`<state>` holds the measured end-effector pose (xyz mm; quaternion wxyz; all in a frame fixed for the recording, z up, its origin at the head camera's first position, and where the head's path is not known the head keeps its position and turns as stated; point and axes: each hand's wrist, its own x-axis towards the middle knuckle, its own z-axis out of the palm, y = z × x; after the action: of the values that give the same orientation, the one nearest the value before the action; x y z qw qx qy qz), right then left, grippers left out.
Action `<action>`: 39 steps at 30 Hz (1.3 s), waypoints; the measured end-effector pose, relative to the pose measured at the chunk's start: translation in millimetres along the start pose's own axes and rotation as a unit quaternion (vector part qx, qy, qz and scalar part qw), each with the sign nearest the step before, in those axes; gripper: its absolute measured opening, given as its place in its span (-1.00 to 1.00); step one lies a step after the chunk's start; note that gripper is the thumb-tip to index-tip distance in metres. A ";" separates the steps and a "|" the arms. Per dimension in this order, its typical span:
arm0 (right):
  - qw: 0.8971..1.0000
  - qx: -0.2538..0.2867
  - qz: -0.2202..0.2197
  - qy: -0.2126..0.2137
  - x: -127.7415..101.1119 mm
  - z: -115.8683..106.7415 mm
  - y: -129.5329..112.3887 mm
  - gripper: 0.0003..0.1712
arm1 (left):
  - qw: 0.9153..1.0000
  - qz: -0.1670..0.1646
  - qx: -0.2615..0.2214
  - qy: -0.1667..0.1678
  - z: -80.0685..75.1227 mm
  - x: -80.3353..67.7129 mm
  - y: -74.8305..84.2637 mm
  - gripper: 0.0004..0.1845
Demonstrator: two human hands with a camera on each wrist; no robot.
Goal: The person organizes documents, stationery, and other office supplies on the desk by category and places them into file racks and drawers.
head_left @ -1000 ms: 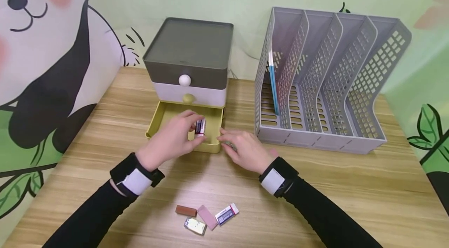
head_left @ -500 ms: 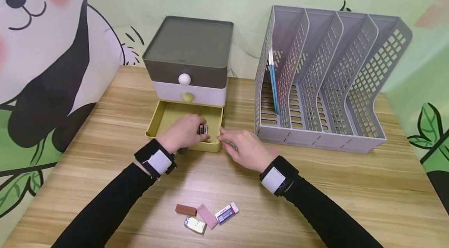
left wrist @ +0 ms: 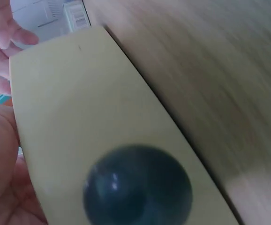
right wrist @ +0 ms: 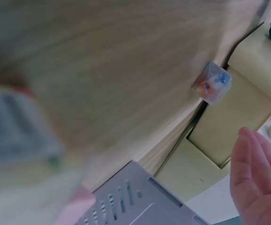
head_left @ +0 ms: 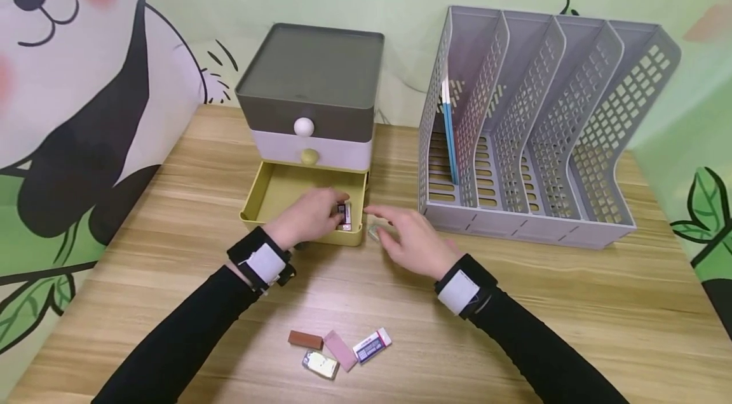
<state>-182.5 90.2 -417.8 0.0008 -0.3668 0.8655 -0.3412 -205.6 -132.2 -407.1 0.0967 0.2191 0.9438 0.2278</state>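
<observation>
Nearest the front edge of the wooden table lie four erasers in a loose cluster: a brown eraser, a pink eraser, a sleeved eraser with dark print and a wrapped, shiny eraser closest to the edge.

Farther in, the left hand reaches over the front wall of the open yellow drawer and pinches a small sleeved eraser between thumb and fingertips, holding it over the drawer's right front corner. The drawer's dark knob sits just under the wrist. The right hand hovers beside the drawer's right end with fingers relaxed and spread, gripping nothing. A small clear box with coloured bits inside lies on the table just below those fingers, against the drawer's corner.

The drawer is the lowest of three in one desktop drawer unit; the two above it are pushed in.

Toward the far right edge stands one grey file rack with four slots; a blue-edged folder leans in the leftmost slot.
</observation>
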 end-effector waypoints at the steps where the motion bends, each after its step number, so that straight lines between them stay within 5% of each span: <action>1: 1.000 0.001 0.007 0.002 -1.2 -0.6 0.3 -0.52 | 1.000 0.004 -0.009 -0.002 0.7 0.5 0.8 -0.58; 7: 1.000 -0.004 0.021 0.008 -8.0 -3.3 0.4 -0.47 | 0.998 0.032 -0.057 -0.016 4.2 1.6 3.2 -0.57; 13: 1.000 -0.008 0.025 0.005 -14.3 -9.3 2.8 -0.45 | 0.997 0.027 -0.070 -0.008 5.4 -3.6 3.3 -0.56; 20: 0.999 -0.042 0.012 -0.001 -24.0 -24.3 0.0 -0.55 | 0.997 0.048 -0.012 0.064 1.9 -21.4 9.8 -0.60; 27: 0.997 -0.071 0.013 -0.012 -36.9 -42.0 -1.6 -0.61 | 0.984 0.108 0.040 0.139 -3.2 -45.4 19.5 -0.73; 39: 0.990 -0.134 0.021 -0.050 -56.4 -53.8 6.7 -0.60 | 0.976 0.148 0.061 0.150 4.5 -78.0 17.6 -0.84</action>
<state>-159.1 161.2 -394.5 0.0021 -0.3614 0.9099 -0.2034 -128.8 -152.0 -396.3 -0.0946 0.3252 0.9168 0.2118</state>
